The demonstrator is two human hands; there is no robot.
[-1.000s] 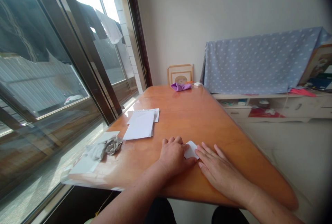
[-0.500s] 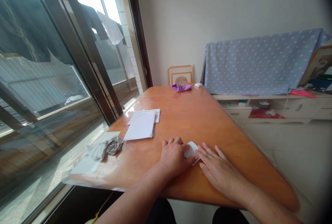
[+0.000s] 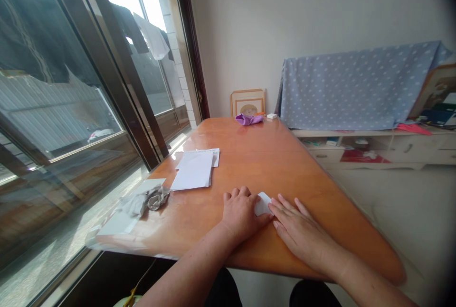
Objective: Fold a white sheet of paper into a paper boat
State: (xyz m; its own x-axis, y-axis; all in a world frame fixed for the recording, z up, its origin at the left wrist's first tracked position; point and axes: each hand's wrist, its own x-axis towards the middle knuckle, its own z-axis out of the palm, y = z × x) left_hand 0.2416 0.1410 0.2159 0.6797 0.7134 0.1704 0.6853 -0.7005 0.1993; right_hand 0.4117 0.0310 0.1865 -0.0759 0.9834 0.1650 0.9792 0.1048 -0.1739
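Little has changed: the left hand (image 3: 242, 215), half curled, still holds the paper (image 3: 262, 202) down on the table's (image 3: 256, 155) near part, while the right hand (image 3: 301, 231), laid flat, touches its right edge, so the pressing seems unfinished.

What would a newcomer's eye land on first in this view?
Probably the large blue polka-dot cloth draped at the right. Next, the glossy orange-brown wooden table filling the middle, with a bright purple cloth item at its far end. Near its close edge, the bare left hand and bare right hand touch a small angular white paper between them.
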